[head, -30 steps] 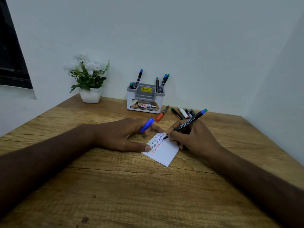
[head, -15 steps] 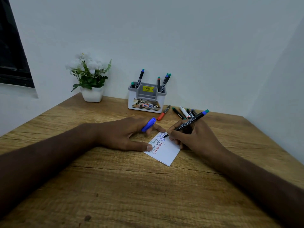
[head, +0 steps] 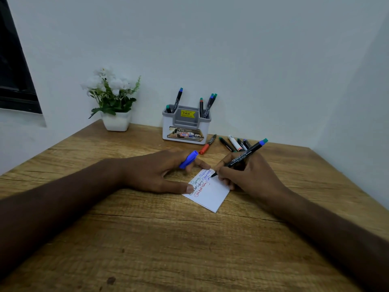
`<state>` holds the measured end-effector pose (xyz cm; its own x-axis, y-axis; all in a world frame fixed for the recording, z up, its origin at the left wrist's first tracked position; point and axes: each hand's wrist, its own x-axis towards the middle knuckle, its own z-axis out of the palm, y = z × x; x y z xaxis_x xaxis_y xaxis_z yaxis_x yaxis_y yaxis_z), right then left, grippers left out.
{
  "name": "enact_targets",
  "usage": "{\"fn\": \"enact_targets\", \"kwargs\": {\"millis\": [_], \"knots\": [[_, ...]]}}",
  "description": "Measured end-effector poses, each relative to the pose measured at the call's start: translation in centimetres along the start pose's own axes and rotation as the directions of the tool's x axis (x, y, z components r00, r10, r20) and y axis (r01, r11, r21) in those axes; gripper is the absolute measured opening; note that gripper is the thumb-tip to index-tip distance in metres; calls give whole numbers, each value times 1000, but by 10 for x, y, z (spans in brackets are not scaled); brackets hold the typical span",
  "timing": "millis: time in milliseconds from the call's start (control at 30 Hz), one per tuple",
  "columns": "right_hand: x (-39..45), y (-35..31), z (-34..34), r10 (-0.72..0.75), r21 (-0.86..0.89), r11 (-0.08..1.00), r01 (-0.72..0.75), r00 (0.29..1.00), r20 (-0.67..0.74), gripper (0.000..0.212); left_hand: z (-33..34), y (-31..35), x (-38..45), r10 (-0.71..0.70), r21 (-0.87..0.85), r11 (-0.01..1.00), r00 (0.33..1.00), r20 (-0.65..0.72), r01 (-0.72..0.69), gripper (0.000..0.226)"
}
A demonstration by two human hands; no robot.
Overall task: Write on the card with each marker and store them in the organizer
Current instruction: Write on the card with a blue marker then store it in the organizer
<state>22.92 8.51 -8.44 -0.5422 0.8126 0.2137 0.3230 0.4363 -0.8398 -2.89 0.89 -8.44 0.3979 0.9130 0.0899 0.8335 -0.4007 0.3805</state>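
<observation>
A white card lies on the wooden table, with lines of blue, green and red writing near its far edge. My right hand grips a black marker whose tip touches the card's upper right corner. My left hand rests on the table, its thumb pinning the card's left edge, and holds a blue cap between its fingers. The grey-and-white organizer stands at the back with several markers upright in its side slots.
Several loose markers, one with a red cap, lie to the right of the organizer. A white pot of flowers stands at the back left. Walls close the table at the back and right.
The marker tip has shifted slightly along the card's far edge as the blue writing grows. The left hand holds the card and cap in the same place.
</observation>
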Motion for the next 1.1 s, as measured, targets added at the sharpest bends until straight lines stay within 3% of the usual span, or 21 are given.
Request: {"fn": "enact_targets", "kwargs": {"millis": [67,367,700,767,1100], "knots": [[0,1,0,-8,-1,1000,8,1000,-3,6,0,-1,0,-9,11,1000,1000,3,9,53],[1,1,1,13,-16,1000,-14,999,-43,7,0,0,0,16,-15,1000,1000,0,-16,52],[2,3,2,38,3,999,-38,998,-53,5,-1,4,-1,25,-28,999,1000,0,-25,26],[2,3,2,34,6,999,-34,998,-48,6,0,1,0,18,-23,1000,1000,2,-18,31],[5,5,1,75,189,980,-61,995,-65,12,-2,8,-1,16,-39,999,1000,12,-15,34]]}}
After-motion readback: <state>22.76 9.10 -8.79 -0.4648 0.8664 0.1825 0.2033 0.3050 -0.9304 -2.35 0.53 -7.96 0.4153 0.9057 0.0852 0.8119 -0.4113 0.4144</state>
